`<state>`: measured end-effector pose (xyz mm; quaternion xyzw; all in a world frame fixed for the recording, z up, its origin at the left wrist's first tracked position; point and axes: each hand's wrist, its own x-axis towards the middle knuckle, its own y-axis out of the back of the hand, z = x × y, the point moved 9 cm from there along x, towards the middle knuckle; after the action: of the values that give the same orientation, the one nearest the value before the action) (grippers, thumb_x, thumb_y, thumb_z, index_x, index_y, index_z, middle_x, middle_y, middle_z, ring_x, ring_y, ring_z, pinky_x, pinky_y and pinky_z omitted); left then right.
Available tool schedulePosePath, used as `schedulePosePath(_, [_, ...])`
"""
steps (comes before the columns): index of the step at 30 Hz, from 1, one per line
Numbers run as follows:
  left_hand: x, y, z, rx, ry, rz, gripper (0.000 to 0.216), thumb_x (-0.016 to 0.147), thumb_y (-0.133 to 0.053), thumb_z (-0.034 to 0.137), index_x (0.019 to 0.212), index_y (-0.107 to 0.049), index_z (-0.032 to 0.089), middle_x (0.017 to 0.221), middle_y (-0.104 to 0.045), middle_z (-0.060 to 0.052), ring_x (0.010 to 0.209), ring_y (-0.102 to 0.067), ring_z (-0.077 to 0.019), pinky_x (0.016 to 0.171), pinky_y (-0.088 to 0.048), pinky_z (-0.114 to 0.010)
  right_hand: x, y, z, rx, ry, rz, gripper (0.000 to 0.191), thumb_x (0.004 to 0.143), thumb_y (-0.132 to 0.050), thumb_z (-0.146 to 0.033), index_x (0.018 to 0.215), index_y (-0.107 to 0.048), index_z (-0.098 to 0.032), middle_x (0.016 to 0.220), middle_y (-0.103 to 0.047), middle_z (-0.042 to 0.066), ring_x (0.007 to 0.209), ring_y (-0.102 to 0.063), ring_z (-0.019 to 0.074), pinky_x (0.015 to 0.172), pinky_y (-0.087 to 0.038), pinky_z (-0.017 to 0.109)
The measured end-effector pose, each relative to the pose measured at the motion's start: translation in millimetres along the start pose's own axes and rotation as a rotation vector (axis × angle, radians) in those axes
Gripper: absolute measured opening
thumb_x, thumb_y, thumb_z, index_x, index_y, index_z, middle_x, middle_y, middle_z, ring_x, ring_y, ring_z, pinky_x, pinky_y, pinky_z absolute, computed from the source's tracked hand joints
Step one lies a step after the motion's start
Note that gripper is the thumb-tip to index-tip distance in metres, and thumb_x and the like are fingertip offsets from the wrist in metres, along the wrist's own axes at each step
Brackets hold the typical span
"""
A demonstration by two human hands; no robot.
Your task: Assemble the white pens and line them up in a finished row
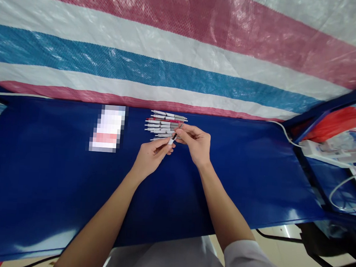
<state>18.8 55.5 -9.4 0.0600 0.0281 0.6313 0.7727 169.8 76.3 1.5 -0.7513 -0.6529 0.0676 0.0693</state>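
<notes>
Two hands holding a white plastic pen [172, 140] over a glossy blue bench [254, 175].
The left hand [151, 153] and the right hand [196, 142] are meeting near the bench's far edge, each pinching one end of the white plastic pen in closed fingertips. The pen is hanging just in front of a row of white and red plastic pens [164, 124] lying by the striped woven tarpaulin [182, 68]. Bare surface is stretching wide on both sides and toward the near edge. A white power strip [325, 154] is sitting well apart, beyond the right edge.
</notes>
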Motion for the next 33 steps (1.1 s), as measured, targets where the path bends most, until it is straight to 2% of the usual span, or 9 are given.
schedulePosePath(4, [0,3,0,0.000,0.021,0.003,0.034,0.086,-0.065,0.039,0.111,-0.074,0.017,0.093,-0.077,-0.006,0.074,-0.072,-0.0191,0.076,-0.062,-0.033,2,3,-5,-0.080,-0.009,-0.078,0.040,0.066,-0.082,-0.042,0.101,-0.075,-0.023,0.097,-0.078,0.002,0.087,-0.075,0.0202,0.064,-0.065,0.029])
schedulePosePath(7, [0,7,0,-0.024,0.058,0.028,0.032,0.086,-0.066,0.038,0.108,-0.074,0.016,0.093,-0.077,-0.007,0.075,-0.072,-0.0191,0.077,-0.062,-0.033,2,21,-12,-0.225,0.057,-0.065,0.040,0.073,-0.077,-0.044,0.108,-0.073,-0.024,0.101,-0.078,0.003,0.091,-0.075,0.0228,0.065,-0.064,0.032])
schedulePosePath(11, [1,14,-1,-0.055,0.079,0.078,0.032,0.086,-0.067,0.038,0.107,-0.074,0.016,0.095,-0.076,-0.007,0.076,-0.072,-0.0193,0.076,-0.062,-0.033,-4,35,-24,-0.642,0.292,-0.152,0.033,0.083,-0.069,-0.040,0.113,-0.073,-0.026,0.107,-0.077,0.004,0.098,-0.074,0.0238,0.089,-0.060,0.039])
schedulePosePath(14, [3,19,-3,-0.066,0.069,0.114,0.033,0.084,-0.069,0.041,0.105,-0.075,0.016,0.094,-0.076,-0.007,0.075,-0.072,-0.0197,0.075,-0.062,-0.034,-14,32,-27,-1.010,0.490,-0.249,0.026,0.089,-0.062,-0.035,0.112,-0.073,-0.028,0.113,-0.076,0.003,0.101,-0.073,0.0237,0.089,-0.057,0.037])
schedulePosePath(18, [4,20,-6,-0.069,0.067,0.121,0.034,0.083,-0.071,0.044,0.104,-0.075,0.017,0.095,-0.076,-0.008,0.076,-0.072,-0.0212,0.074,-0.062,-0.036,-25,22,-22,-1.316,0.627,-0.401,0.027,0.096,-0.051,-0.027,0.113,-0.072,-0.029,0.115,-0.075,0.002,0.105,-0.071,0.0214,0.082,-0.055,0.031])
schedulePosePath(25, [4,19,-4,-0.053,0.053,0.124,0.032,0.083,-0.071,0.043,0.100,-0.076,0.017,0.094,-0.076,-0.007,0.077,-0.072,-0.0202,0.075,-0.061,-0.035,-25,16,-19,-1.514,0.636,-0.482,0.035,0.097,-0.045,-0.019,0.119,-0.069,-0.031,0.124,-0.071,0.000,0.099,-0.070,0.0183,0.064,-0.049,0.026])
schedulePosePath(33, [4,18,-4,-0.047,0.034,0.111,0.030,0.084,-0.069,0.041,0.103,-0.074,0.018,0.097,-0.076,-0.007,0.078,-0.072,-0.0190,0.076,-0.061,-0.034,-32,12,-22,-1.554,0.641,-0.588,0.039,0.095,-0.045,-0.013,0.121,-0.067,-0.032,0.123,-0.071,-0.001,0.102,-0.068,0.0176,0.061,-0.044,0.025])
